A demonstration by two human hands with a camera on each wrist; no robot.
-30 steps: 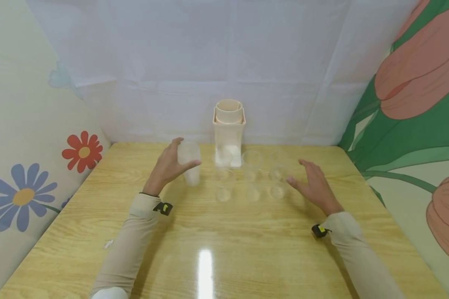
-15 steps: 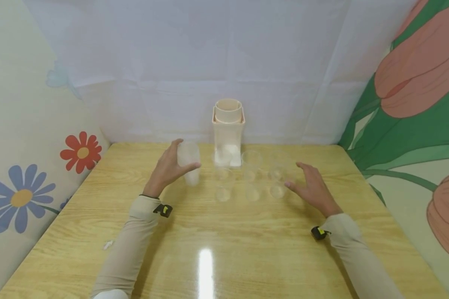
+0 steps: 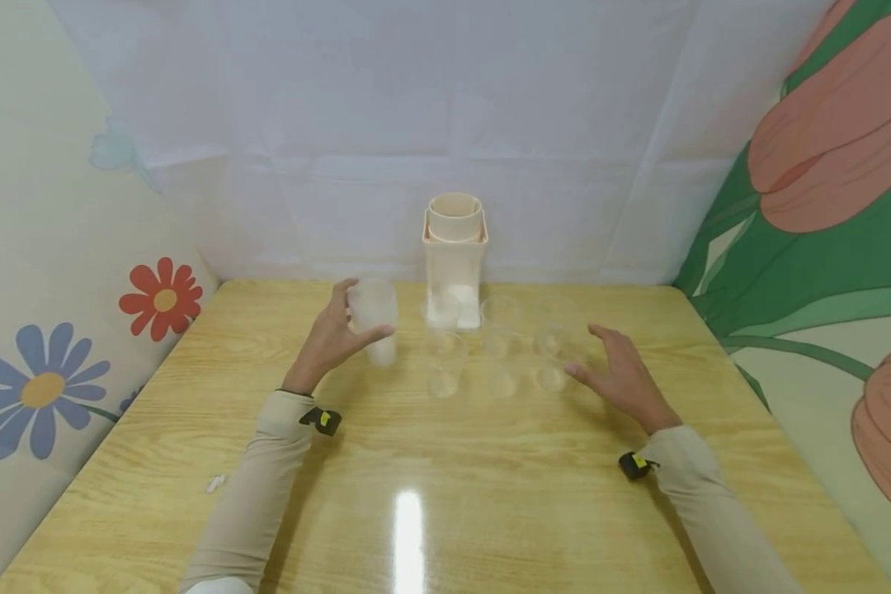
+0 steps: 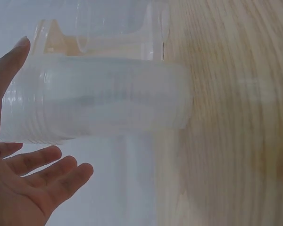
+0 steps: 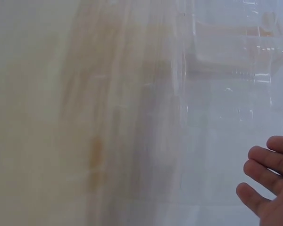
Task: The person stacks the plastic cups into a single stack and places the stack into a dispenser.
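A tall stack of clear plastic cups stands upright on the table, left of the other cups. My left hand is around its upper part, thumb on the near side. In the left wrist view the fingers are spread and relaxed beside the stack, not wrapped tightly round it; whether the thumb touches it I cannot tell. Several single clear cups stand in rows to the right. Beside the right-hand row my right hand hovers with relaxed fingers, holding nothing. The transparent cups' outlines are faint.
A cream-coloured square holder with a round tube in its top stands behind the cups, near the white backdrop cloth. A small white scrap lies on the wooden table by the left forearm.
My left hand has shifted very slightly left against the cup stack, which stays in place. The right hand moved slightly down and left, then stayed nearly still.
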